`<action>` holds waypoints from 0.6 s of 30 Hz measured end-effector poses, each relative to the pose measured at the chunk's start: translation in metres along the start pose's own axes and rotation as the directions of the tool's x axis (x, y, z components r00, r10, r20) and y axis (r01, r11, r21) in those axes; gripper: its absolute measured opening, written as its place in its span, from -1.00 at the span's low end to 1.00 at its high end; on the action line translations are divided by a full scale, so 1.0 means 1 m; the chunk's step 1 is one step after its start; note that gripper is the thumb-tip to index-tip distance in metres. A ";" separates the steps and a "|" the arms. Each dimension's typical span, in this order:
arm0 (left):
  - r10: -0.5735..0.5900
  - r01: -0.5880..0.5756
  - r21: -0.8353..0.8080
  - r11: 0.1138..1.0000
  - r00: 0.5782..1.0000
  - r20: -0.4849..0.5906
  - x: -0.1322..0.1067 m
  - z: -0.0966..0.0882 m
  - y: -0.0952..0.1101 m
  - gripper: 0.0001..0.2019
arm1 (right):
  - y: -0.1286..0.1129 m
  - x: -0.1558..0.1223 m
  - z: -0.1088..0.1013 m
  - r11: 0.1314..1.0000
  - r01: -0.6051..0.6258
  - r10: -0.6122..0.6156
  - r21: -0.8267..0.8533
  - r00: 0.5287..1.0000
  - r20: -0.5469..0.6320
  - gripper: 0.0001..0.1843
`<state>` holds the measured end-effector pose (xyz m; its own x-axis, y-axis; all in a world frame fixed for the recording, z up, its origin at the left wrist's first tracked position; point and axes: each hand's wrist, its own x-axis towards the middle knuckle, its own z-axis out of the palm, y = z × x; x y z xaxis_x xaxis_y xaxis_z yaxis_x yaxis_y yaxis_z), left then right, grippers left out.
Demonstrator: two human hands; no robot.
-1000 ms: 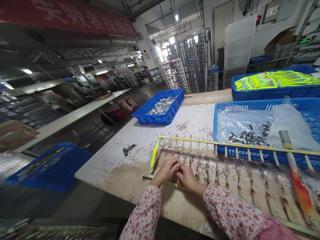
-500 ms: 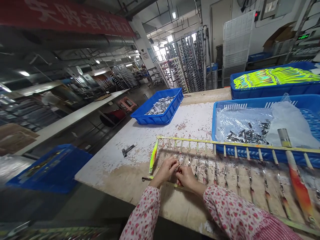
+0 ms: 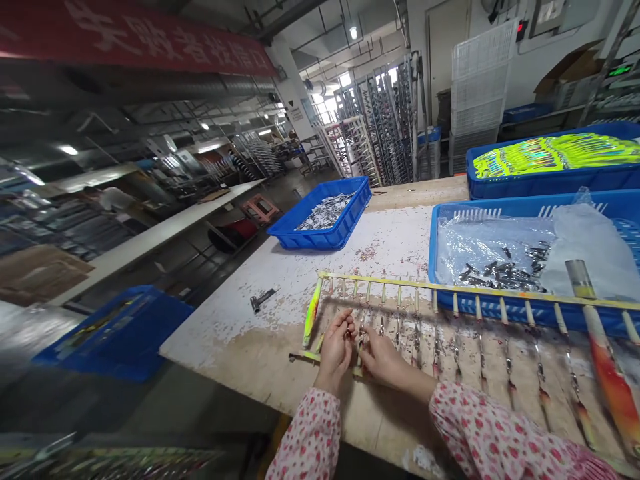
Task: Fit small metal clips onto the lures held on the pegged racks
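My left hand (image 3: 336, 350) is turned palm up at the left end of a yellow rack, fingers curled around small dark, shiny pieces (image 3: 349, 335). Just right of it, my right hand (image 3: 383, 357) has thumb and fingers bent together beside a hanging metal piece; whether anything is pinched there is hidden. The rack (image 3: 375, 280) lies on the worktable, with short pale pegs along its far bar. Small shiny metal pieces (image 3: 417, 340) are strung in a row across it. Painted yellow, green and orange bars (image 3: 607, 373) join its sides.
A blue basket (image 3: 434, 233) with plastic sheet and dark metal pieces stands beyond the rack. A blue tray (image 3: 345, 237) of silvery pieces sits farther left. Yellow-green lures (image 3: 555, 153) fill another tray. A metal tool (image 3: 261, 300) lies on the table, left of the rack.
My hands have drawn slightly apart. The left has rolled palm up, showing small pieces in its fingers; the right has shifted a little right. The view has moved slightly.
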<state>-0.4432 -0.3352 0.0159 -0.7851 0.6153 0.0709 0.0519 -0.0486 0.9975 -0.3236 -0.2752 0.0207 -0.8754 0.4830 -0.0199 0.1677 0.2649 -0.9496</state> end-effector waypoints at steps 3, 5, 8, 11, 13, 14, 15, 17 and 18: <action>0.022 -0.024 -0.033 0.999 0.999 -0.042 -0.007 0.004 0.001 -0.65 | -0.005 -0.001 -0.003 0.978 0.134 -0.147 -0.159 0.986 -0.074 -0.87; 0.042 -0.042 -0.002 0.999 0.998 -0.053 -0.012 0.004 0.003 -0.65 | -0.007 0.005 -0.004 0.984 0.112 -0.124 -0.136 0.989 -0.081 -0.80; 0.119 -0.120 0.179 0.977 0.993 0.015 -0.020 -0.004 0.010 -0.67 | -0.008 0.017 -0.006 1.000 0.030 -0.030 0.003 0.996 -0.084 -0.71; 0.202 -0.285 0.420 0.862 0.952 0.230 -0.026 -0.016 0.016 -0.72 | -0.009 0.028 -0.012 0.988 -0.097 0.102 0.119 0.994 -0.040 -0.67; 0.187 -0.324 0.503 0.801 0.934 0.304 -0.026 -0.024 0.016 -0.73 | -0.014 0.036 -0.020 0.989 -0.099 0.095 0.109 0.995 0.041 -0.64; 0.187 -0.321 0.528 0.786 0.938 0.292 -0.025 -0.028 0.015 -0.73 | -0.018 0.042 -0.025 0.994 -0.075 0.070 0.083 0.996 0.060 -0.62; 0.205 -0.314 0.549 0.774 0.946 0.252 -0.022 -0.030 0.013 -0.72 | -0.022 0.048 -0.030 0.998 -0.043 0.041 0.042 0.998 0.047 -0.62; 0.273 -0.305 0.595 0.744 0.951 0.147 -0.014 -0.034 0.008 -0.70 | -0.034 0.061 -0.040 0.998 0.010 -0.014 -0.064 0.998 -0.054 -0.67; 0.304 -0.301 0.622 0.723 0.947 0.105 -0.009 -0.035 0.005 -0.69 | -0.040 0.069 -0.044 0.994 0.015 -0.026 -0.112 0.995 -0.098 -0.72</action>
<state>-0.4581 -0.3685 0.0201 -0.6631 0.6501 0.3710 0.6577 0.2694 0.7035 -0.3706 -0.2162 0.0708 -0.8309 0.5553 0.0354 0.2044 0.3638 -0.9088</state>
